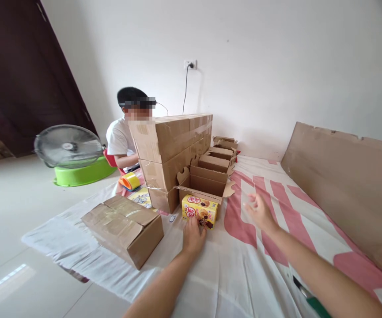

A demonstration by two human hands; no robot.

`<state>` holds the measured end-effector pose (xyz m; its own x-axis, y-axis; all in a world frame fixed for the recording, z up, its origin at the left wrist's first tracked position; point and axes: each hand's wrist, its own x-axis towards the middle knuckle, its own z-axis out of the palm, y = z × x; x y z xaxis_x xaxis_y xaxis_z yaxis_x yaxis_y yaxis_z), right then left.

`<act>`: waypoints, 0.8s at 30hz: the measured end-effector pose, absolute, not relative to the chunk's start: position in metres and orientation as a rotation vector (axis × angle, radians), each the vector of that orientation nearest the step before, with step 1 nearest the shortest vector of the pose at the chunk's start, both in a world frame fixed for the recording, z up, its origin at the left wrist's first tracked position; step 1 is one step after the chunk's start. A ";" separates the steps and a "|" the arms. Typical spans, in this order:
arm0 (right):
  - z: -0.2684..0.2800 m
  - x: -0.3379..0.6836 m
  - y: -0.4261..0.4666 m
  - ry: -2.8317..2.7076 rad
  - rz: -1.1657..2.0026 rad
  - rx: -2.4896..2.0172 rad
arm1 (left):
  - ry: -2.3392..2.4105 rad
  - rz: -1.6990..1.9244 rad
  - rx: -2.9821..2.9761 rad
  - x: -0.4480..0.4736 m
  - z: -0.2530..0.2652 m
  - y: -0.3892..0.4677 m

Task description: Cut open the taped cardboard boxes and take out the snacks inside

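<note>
A yellow snack box (200,207) with pictures of round filled pastries stands against the near side of an open cardboard carton (206,183). My left hand (193,234) is closed on its lower front, fingers and thumb pressed to the cardboard. To the right, my right hand (259,211) hovers over the striped cloth with fingers apart, holding nothing. That carton has its flaps folded out, and several more open cartons (222,152) line up behind it.
Taped brown boxes (174,141) form a stack left of the open cartons. A closed box (124,225) lies nearer, left. A green-handled cutter (313,302) lies under my right forearm. A person (119,137) sits behind the stack. Large cardboard (339,176) stands at right.
</note>
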<state>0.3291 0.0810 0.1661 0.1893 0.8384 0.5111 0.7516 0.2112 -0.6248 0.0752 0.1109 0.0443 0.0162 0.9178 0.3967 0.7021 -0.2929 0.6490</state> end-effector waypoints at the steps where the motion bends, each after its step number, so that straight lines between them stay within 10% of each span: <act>1: 0.187 0.334 0.112 -1.678 -0.009 -1.650 | 1.684 1.148 2.000 0.077 0.043 0.111; 12: 0.235 0.292 0.378 -2.306 -0.106 -2.032 | 1.566 0.971 1.882 0.068 0.038 0.082; 24: 0.208 0.322 0.390 -2.587 -0.124 -2.177 | 1.491 0.857 1.856 0.081 0.047 0.079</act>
<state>0.3224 0.3904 0.2079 -0.1546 0.9785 -0.1367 0.9610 0.1810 0.2092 0.0808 0.0795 0.0474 0.1599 0.9806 0.1134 0.5914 -0.1871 0.7844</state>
